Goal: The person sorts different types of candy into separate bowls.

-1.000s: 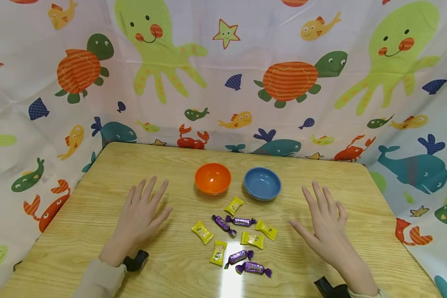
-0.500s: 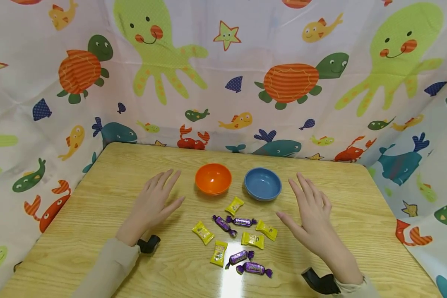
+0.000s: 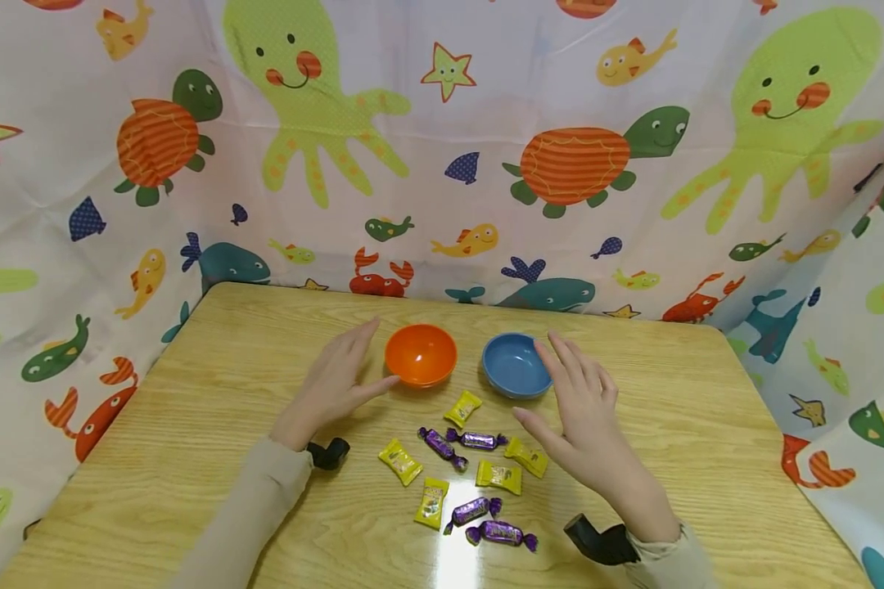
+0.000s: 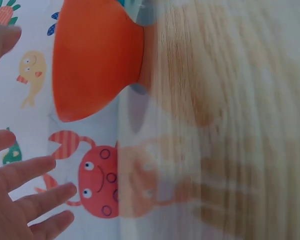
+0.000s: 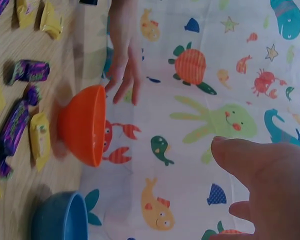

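The left hand (image 3: 333,383) and right hand (image 3: 584,406) are held apart, thumbs (image 3: 539,430) spread from extended fingers (image 3: 570,366).

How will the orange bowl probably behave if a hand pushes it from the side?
The orange bowl probably slides when pushed low, since it stands on a smooth, shiny table. Pushed at the rim, it might tip, because its walls flare from a narrower base. It is likely light to lift, as nothing shows inside.

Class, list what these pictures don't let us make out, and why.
Head: part of the blue bowl at right, hidden by the right hand.
Head: fine print on the yellow candy wrappers, too small.
Left wrist: inside of the orange bowl, hidden by its outer wall.
Right wrist: rest of the blue bowl, cut off by the bottom edge.
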Demonstrator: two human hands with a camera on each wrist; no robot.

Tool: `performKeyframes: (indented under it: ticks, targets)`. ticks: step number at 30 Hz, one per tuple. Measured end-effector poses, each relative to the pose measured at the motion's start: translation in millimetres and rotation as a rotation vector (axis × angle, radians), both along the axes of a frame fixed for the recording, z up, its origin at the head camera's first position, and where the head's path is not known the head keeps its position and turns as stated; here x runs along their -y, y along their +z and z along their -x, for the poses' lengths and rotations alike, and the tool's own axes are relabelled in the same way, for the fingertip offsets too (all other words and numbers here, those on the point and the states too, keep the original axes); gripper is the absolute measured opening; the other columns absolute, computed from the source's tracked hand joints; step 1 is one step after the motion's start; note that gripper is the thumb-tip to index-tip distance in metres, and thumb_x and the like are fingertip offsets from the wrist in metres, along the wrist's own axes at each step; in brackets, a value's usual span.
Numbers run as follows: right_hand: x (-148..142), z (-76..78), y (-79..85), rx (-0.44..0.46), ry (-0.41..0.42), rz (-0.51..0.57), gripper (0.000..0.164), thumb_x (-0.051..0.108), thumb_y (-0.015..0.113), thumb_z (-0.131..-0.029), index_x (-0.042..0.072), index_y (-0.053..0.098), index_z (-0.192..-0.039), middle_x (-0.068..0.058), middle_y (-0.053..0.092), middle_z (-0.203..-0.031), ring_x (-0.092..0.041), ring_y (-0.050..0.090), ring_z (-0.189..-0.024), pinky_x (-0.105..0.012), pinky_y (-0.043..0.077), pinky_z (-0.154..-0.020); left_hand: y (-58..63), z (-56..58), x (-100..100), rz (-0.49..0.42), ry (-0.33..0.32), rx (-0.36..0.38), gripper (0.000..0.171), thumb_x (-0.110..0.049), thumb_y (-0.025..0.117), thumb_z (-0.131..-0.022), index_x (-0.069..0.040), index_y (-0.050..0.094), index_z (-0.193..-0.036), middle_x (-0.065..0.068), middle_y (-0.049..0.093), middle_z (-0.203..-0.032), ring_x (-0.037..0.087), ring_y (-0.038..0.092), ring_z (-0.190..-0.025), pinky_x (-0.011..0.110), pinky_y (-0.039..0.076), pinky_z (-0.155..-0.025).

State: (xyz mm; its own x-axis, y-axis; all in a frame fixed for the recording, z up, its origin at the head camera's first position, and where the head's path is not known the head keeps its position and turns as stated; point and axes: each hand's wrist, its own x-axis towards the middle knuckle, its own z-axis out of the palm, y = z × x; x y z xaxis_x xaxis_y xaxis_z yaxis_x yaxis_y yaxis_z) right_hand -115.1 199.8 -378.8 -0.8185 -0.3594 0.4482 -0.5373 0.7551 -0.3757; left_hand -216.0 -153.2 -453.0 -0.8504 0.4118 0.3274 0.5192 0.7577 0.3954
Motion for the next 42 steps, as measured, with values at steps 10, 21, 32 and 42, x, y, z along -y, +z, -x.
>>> performKeyframes:
  ticks: [10,21,32,42]
  targets:
    - [33.2,7.9,1.9,0.030,0.086,-0.013,0.081,0.038,0.065,-0.095,0.015,0.021,-0.158,-0.011,0.023,-0.161,-0.038,0.018,-0.145,-0.067,0.006,-0.109,-11.1,16.1,-17.1,-0.085,-0.012,0.212,0.118,-0.072,0.066,-0.079,-0.010,0.006,-0.160,0.013,0.024,-0.162,0.033,0.024,-0.147,0.055,0.021,-0.117]
    - [73.0,12.9,-7.1,0.049,0.182,-0.003,0.075,0.039,0.064,-0.096,0.010,0.028,-0.155,-0.011,0.036,-0.152,-0.032,0.028,-0.139,-0.064,0.011,-0.110,-29.3,26.0,-24.3,-0.420,-0.123,0.434,0.116,-0.052,0.080,-0.079,-0.021,0.003,-0.161,0.009,0.021,-0.163,0.027,0.023,-0.147,0.053,0.020,-0.118]
    - [105.1,10.3,-38.8,0.281,0.267,0.041,0.072,0.036,0.066,-0.096,0.001,0.035,-0.151,-0.015,0.039,-0.148,-0.032,0.035,-0.137,-0.054,0.029,-0.113,-46.3,30.8,-24.7,-0.576,-0.187,0.475,0.104,-0.036,0.082,-0.083,-0.018,0.015,-0.161,0.002,0.023,-0.163,0.025,0.028,-0.145,0.048,0.026,-0.117]
    - [128.6,2.9,-70.7,0.338,0.272,-0.030,0.067,0.036,0.072,-0.091,0.000,0.047,-0.142,-0.012,0.050,-0.135,-0.023,0.049,-0.123,-0.039,0.047,-0.102,-48.1,29.3,-25.2,-0.605,-0.175,0.483,0.105,-0.038,0.083,-0.081,-0.018,0.017,-0.160,0.002,0.022,-0.163,0.021,0.025,-0.147,0.048,0.023,-0.118]
